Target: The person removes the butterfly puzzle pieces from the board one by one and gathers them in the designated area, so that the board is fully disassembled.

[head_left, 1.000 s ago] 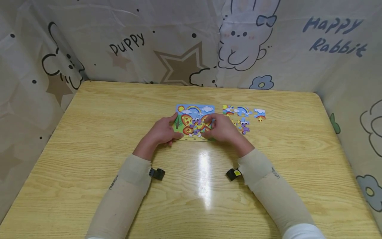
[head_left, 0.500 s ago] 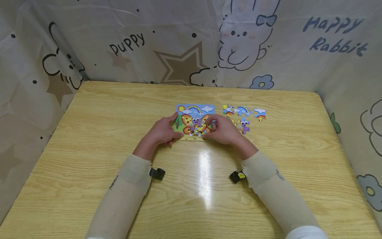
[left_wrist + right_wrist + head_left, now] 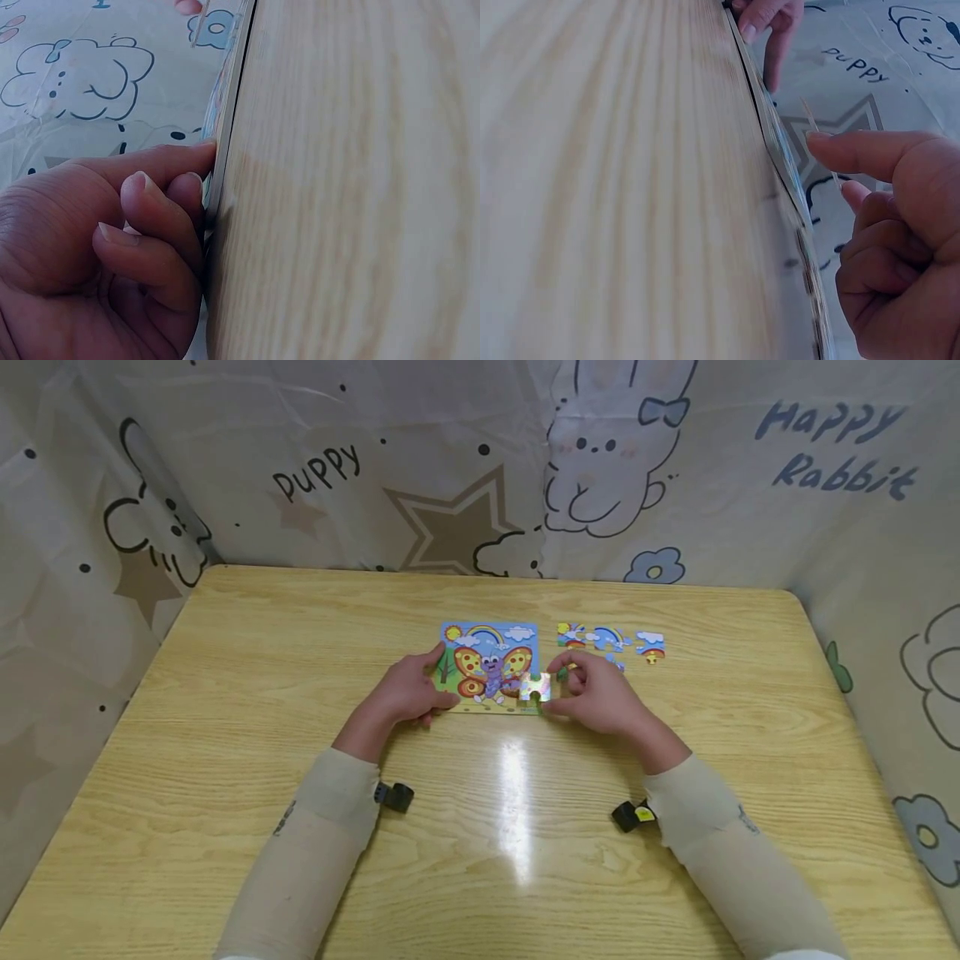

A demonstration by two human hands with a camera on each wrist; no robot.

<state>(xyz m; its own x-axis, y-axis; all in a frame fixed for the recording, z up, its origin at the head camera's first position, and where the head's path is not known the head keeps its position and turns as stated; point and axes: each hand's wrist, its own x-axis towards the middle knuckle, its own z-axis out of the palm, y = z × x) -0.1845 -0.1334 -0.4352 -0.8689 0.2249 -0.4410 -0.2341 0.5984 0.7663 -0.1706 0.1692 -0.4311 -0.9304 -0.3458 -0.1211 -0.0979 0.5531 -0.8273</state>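
A butterfly picture puzzle board (image 3: 480, 709) lies flat on the table, with a sun, rainbow and clouds along its top. My left hand (image 3: 410, 686) holds the board's left side, thumb at the near corner and index finger higher up. In the left wrist view a thumb tip meets the board's edge (image 3: 227, 127) while other fingers curl beside it. My right hand (image 3: 597, 693) pinches a puzzle piece (image 3: 535, 678) between thumb and index finger over the board's lower right. That piece appears thin and edge-on in the right wrist view, raised off the table.
Several loose puzzle pieces (image 3: 609, 638) lie right of the board, some partly hidden behind my right hand. One cloud piece (image 3: 651, 643) sits farther right. A printed cloth (image 3: 450, 468) hangs behind the wooden table (image 3: 300, 627).
My right hand has moved right from the middle of the board, with the pinched piece now tilted and shiny at the board's right side. My left hand stays on the board.
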